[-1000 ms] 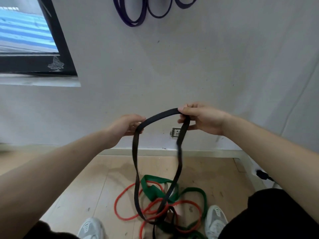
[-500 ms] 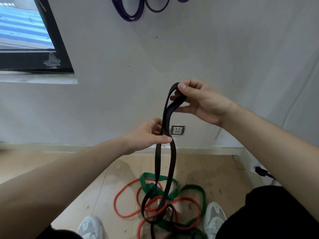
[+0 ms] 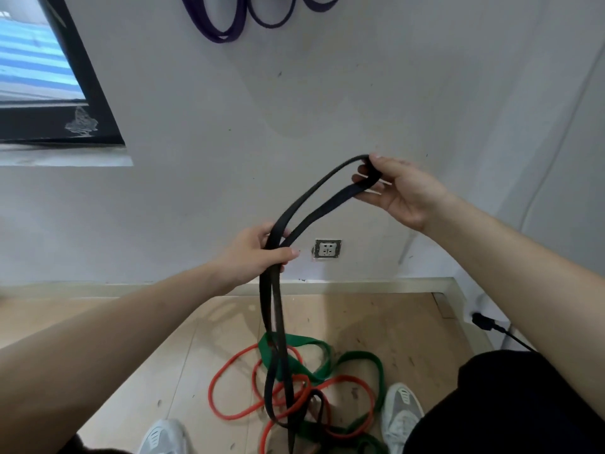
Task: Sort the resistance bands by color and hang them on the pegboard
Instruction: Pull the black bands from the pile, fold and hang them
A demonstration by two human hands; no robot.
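Note:
A long black band hangs doubled between my hands. My right hand pinches its upper loop end at the right, in front of the wall. Lower and to the left, my left hand grips both strands together. The band's lower loop reaches down into a tangle on the floor, among red bands and green bands. Purple bands hang on the wall at the top edge; what holds them is out of view.
A wall socket sits just right of my left hand. A dark window frame is at the upper left. My two white shoes stand beside the pile. A black plug and cable lie at the right.
My right hand moved right with the loop end, so the upper part of the black band now slants. My left hand stays closed round both strands, a little lower than the socket before.

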